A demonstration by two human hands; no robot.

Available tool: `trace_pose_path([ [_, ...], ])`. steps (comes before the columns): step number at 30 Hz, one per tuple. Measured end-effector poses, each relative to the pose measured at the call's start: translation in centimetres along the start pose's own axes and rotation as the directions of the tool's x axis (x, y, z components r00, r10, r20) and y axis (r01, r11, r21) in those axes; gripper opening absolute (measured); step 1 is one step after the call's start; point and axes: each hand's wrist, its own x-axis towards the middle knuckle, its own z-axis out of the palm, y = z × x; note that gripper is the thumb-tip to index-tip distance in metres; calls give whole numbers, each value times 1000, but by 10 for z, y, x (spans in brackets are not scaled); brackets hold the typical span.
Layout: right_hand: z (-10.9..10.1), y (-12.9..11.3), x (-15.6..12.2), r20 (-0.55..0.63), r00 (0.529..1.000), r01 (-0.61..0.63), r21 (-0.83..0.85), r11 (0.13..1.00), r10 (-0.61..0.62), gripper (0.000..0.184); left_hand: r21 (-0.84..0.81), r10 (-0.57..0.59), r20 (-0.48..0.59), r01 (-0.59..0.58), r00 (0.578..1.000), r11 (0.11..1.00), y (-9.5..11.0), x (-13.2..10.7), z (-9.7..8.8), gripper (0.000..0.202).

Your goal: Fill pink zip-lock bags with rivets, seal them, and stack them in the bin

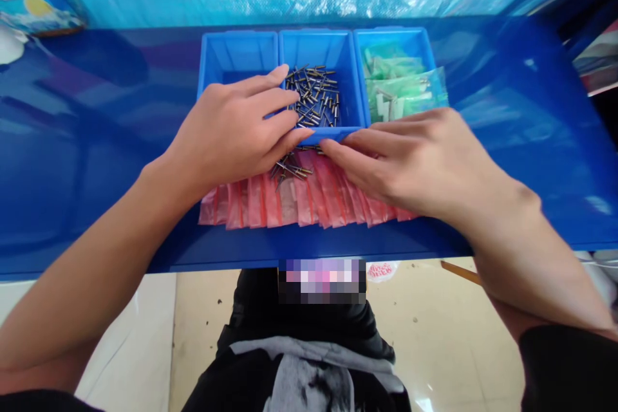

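Loose pins lie on the pink bags fanned along the table's front edge. They sit beneath the fingertips of the left hand, with the right hand alongside. Both hands are flat and spread, gripping nothing.

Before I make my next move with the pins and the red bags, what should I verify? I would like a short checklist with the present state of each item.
1. The loose pins lie in one small pile on the red bags, at the fingertips of the left hand: ok.
2. The red bags lie in an overlapping row, fully on the table: ok.
3. The middle bin holds a stock of pins: ok.
4. Nothing is trapped under the right hand: it lies flat on the bags and hides what is beneath: cannot tell.
5. Contents of the left bin: mostly hidden by the left hand: cannot tell.
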Motion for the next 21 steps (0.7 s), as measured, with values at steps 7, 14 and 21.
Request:
trace_pose_path([
  [7,6,-4,3,50,998,47,-27,999,-46,35,41,-9,34,8,999,999,3,1,-5,42],
  [14,12,-3,4,-229,973,75,326,942,1,18,35,-18,29,17,999,999,1,1,-4,48],
  [21,0,1,8,-56,936,-116,883,454,347,11,-18,-14,12,14,1000,1000,-2,1,-1,40],
])
